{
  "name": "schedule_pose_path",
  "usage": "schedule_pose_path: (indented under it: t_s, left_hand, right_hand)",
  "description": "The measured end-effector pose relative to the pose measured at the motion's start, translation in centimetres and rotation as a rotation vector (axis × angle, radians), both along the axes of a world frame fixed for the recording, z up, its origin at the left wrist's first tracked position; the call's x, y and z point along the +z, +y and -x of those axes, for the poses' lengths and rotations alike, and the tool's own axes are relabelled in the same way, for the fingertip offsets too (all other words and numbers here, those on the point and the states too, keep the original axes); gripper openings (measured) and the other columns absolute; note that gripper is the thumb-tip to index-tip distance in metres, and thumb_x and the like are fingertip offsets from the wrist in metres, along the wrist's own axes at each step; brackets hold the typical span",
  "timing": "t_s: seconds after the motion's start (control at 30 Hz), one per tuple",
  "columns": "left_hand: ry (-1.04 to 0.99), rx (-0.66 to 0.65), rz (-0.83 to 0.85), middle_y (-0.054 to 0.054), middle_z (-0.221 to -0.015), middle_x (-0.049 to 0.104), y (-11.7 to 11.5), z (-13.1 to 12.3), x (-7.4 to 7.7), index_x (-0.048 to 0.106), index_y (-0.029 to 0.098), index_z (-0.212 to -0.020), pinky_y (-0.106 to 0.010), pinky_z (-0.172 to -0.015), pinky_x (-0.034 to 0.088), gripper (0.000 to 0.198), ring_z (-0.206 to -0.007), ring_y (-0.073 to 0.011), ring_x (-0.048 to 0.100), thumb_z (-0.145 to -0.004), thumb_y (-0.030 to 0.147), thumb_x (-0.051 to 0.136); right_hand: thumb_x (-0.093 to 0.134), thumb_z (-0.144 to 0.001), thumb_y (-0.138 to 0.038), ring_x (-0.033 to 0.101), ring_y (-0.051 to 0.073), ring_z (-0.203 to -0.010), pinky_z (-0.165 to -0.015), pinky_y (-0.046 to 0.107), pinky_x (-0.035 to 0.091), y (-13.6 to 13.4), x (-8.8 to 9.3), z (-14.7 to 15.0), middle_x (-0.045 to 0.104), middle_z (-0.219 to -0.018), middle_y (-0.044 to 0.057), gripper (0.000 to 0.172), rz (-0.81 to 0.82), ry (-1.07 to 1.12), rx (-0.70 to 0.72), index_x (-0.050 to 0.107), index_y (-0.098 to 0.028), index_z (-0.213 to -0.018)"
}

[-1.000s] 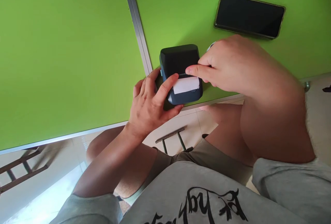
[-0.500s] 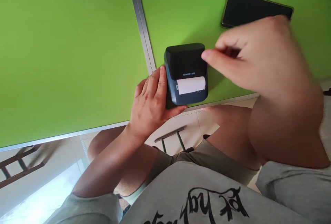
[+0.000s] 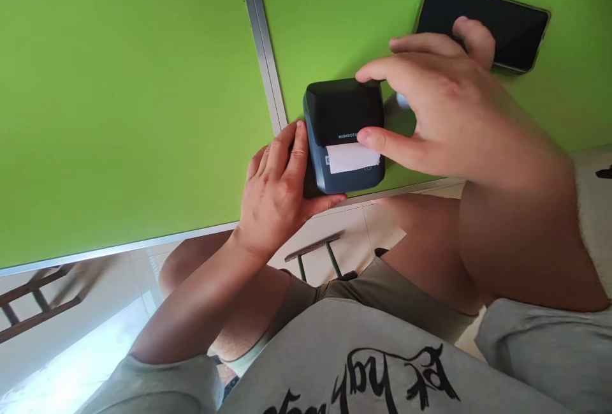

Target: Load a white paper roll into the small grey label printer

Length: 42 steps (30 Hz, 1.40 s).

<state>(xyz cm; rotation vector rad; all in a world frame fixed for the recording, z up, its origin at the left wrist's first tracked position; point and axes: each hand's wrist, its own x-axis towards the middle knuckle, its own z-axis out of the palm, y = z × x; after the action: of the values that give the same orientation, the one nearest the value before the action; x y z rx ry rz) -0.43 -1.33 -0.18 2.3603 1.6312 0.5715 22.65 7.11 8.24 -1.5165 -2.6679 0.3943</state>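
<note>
A small label printer (image 3: pixel 349 104), black-lidded with a dark blue base, sits near the front edge of the green table (image 3: pixel 119 101). From its slot a strip of white label paper (image 3: pixel 352 157) sticks out over the front. My left hand (image 3: pixel 280 187) grips the printer, fingers along its left side and thumb at its front. Over its right side is my right hand (image 3: pixel 444 101), fingers spread, index fingertip at the lid's back edge and thumb tip by the slot. Whether these tips touch the lid, I cannot tell. A pale bluish bit shows under the right palm, too hidden to name.
A black smartphone (image 3: pixel 519 34) lies at the back right, partly behind my right hand. A grey metal strip (image 3: pixel 262 37) runs across the table to the left of the printer. My legs are below the table's front edge.
My right hand has moved left and opened from a closed shape, its fingers now spread over the printer's lid. The left hand and the printer have stayed in place.
</note>
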Motion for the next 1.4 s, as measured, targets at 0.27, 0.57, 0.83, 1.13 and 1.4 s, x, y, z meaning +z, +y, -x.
schedule_pose_path:
  t_s: [0.27,0.57,0.83,1.13,1.4]
  left_hand:
    - [-0.069,0.013,0.066,-0.021,-0.158,0.054,0.1,0.3,0.2,0.037,0.02,-0.165,-0.05,-0.113,0.049,0.104,-0.141,-0.039,0.058,-0.088,0.088,0.052]
    - [-0.145,0.01,0.097,-0.02,-0.153,0.056,0.4,0.3,0.9,0.045,0.021,-0.161,-0.053,-0.11,0.053,0.098,-0.137,-0.0399,0.06,-0.088,0.086,0.057]
    - [-0.129,0.031,0.088,-0.018,-0.152,0.058,0.6,0.3,0.5,0.052,0.023,-0.156,-0.053,-0.11,0.054,0.099,-0.138,-0.0383,0.06,-0.085,0.091,0.053]
    - [-0.115,0.025,0.089,-0.02,-0.153,0.056,0.4,0.4,0.5,0.046,0.024,-0.161,-0.054,-0.11,0.053,0.102,-0.137,-0.0403,0.06,-0.084,0.091,0.054]
    - [-0.1,0.013,0.072,-0.022,-0.153,0.057,0.5,0.3,0.6,0.046,0.019,-0.161,-0.05,-0.111,0.053,0.108,-0.138,-0.0386,0.061,-0.083,0.093,0.051]
  right_hand:
    - [0.059,-0.091,-0.055,0.041,0.037,-0.157,-0.133,0.071,0.01,-0.7,0.4,0.4,0.072,-0.136,0.011,0.066,0.025,0.014,-0.02,0.047,-0.031,-0.151]
    - [0.064,-0.087,-0.059,0.034,0.036,-0.161,-0.132,0.072,0.005,-1.0,-0.5,0.5,0.073,-0.131,0.014,0.084,0.002,0.052,-0.01,0.033,-0.026,-0.158]
    - [0.065,-0.087,-0.057,0.049,0.037,-0.15,-0.133,0.069,0.005,-1.1,-0.3,0.4,0.074,-0.129,0.01,0.077,0.035,0.056,-0.015,0.036,-0.031,-0.155]
    - [0.064,-0.089,-0.052,0.055,0.034,-0.145,-0.135,0.066,0.004,-0.4,0.1,0.5,0.071,-0.137,0.009,0.066,0.035,0.049,-0.091,0.047,-0.033,-0.15]
    - [0.069,-0.09,-0.039,0.069,0.028,-0.111,-0.112,0.043,0.047,-0.2,1.1,0.4,0.076,-0.112,0.01,0.053,-0.195,0.227,-0.06,0.066,-0.011,-0.135]
